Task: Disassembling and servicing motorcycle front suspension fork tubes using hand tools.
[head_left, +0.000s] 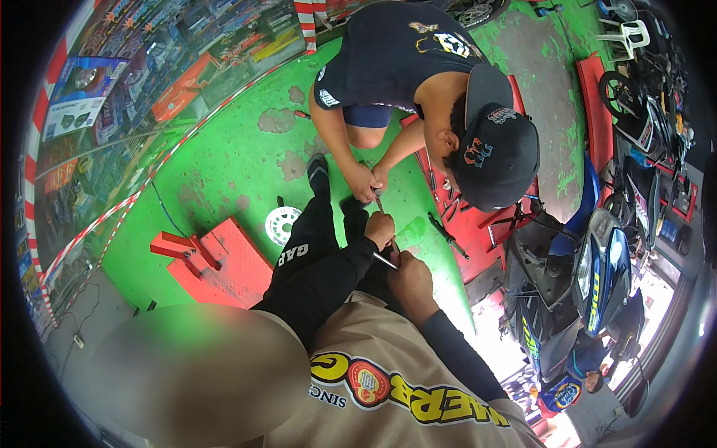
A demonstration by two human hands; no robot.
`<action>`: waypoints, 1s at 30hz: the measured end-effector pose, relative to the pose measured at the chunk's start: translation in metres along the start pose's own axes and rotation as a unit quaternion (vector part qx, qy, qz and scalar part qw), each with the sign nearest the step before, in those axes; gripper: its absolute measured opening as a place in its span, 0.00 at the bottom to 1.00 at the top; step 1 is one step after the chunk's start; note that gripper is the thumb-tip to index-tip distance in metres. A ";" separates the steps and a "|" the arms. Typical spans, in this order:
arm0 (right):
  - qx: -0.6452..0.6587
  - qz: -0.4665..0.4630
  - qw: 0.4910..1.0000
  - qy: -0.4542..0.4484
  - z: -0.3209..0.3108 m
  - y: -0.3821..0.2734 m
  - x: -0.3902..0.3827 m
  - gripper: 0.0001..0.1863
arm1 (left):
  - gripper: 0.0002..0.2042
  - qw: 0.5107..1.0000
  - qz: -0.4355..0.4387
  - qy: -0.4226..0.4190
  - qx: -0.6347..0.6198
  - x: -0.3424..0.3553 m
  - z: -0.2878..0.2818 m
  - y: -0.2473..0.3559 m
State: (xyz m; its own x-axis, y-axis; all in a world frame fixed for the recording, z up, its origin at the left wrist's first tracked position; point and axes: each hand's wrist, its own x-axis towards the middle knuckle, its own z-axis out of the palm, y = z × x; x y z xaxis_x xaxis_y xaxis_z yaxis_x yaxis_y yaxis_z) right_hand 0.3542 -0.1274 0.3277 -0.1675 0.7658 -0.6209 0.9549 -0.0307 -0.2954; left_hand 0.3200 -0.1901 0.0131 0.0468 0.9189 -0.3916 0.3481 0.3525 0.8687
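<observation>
My left hand (379,230) is closed round a slim metal rod (379,202) in the middle of the view, its forearm in a black sleeve. Just below it, my right hand (409,282) is closed on a silvery metal tool (385,260) near the rod's lower end; the tool's full shape is hidden by my fingers. A co-worker in a dark T-shirt and black cap (388,63) bends opposite me, both hands (366,183) closed at the rod's upper end, above my left hand. My dark-trousered legs lie beneath my hands.
A red stand (216,276) and white perforated disc (282,222) lie left on the green floor. A red platform (467,231) with tools and motorcycles (601,272) stand right. A glass display case (127,97) lines the left. Another person (567,384) is at lower right.
</observation>
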 end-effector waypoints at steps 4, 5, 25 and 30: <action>-0.002 0.023 1.000 -0.018 0.001 0.015 0.010 0.18 | 0.06 0.960 -0.033 -0.145 0.237 0.018 -0.033 0.066; -0.002 0.016 1.000 -0.024 -0.001 0.016 0.012 0.18 | 0.06 0.966 -0.081 -0.157 0.191 0.019 -0.030 0.062; -0.011 -0.035 0.997 -0.068 -0.015 0.024 0.047 0.16 | 0.08 0.983 -0.176 -0.043 0.015 0.033 -0.018 0.043; -0.015 -0.039 0.996 -0.081 -0.018 0.017 0.051 0.16 | 0.08 0.990 -0.137 -0.006 0.035 0.030 -0.001 0.017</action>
State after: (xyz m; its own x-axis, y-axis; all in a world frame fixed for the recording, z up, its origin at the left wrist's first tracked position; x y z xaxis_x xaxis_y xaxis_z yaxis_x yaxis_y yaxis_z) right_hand 0.3666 -0.0774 0.3041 -0.2764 0.6516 -0.7064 0.9440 0.0465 -0.3265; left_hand 0.3269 -0.1566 0.0165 -0.0473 0.7884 -0.6134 0.4136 0.5744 0.7064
